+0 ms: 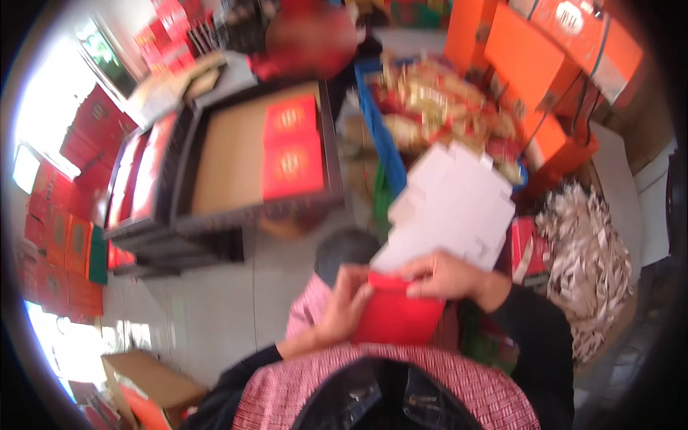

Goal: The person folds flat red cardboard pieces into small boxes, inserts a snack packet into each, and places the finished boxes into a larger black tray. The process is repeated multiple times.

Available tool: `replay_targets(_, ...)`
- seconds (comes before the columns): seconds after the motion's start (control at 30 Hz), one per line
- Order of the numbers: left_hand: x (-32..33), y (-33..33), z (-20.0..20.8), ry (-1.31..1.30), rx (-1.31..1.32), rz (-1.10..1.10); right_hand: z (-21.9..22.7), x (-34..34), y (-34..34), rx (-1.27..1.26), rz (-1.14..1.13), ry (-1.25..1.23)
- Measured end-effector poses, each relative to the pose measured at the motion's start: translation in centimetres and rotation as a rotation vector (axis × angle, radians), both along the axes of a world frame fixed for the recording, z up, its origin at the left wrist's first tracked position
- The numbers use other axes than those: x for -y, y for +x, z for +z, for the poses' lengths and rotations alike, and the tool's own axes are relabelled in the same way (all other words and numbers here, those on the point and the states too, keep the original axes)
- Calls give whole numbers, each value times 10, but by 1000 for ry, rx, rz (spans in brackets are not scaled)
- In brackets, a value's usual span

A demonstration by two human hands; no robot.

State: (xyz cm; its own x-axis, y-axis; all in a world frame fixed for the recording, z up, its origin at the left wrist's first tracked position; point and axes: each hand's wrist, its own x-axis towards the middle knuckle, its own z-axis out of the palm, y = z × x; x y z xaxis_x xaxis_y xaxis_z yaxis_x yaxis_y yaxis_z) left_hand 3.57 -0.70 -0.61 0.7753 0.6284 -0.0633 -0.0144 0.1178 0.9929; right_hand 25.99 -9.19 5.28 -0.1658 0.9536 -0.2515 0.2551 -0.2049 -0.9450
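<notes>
Both of my hands hold a flat, unfolded red carton (398, 315) whose white inner side (451, 211) with cut flaps points away from me. My left hand (344, 304) grips its left edge near my lap. My right hand (448, 276) pinches the fold line on top, where the red part meets the white part. I sit above a pink patterned apron (373, 383).
A wide dark tray (251, 143) ahead on the left holds two finished red boxes (290, 147). A blue crate (380, 140) of red and gold items stands ahead. Orange boxes (545, 64) are stacked at the upper right, shredded paper (591, 265) lies on the right, and an open cardboard box (147, 387) sits at the lower left.
</notes>
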Motion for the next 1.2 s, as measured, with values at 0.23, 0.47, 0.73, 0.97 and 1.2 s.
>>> replay_targets(0.23, 3, 0, 8, 18, 83, -52, 12, 3, -16, 54, -142, 70)
replay_targets(0.47, 3, 0, 15, 281, -32, -129, 9, 0, -24, 305, -229, 262)
replay_targets(0.73, 2, -2, 5, 256, -10, -122, 6, -2, -23, 481, -151, 444)
replay_targets(0.97, 3, 4, 3, 435, -30, -106, -4, -7, -35, 371, -180, 467)
replay_targets(1.2, 4, 3, 5, 376, -35, -47, 14, 32, 7, 27, -542, 201)
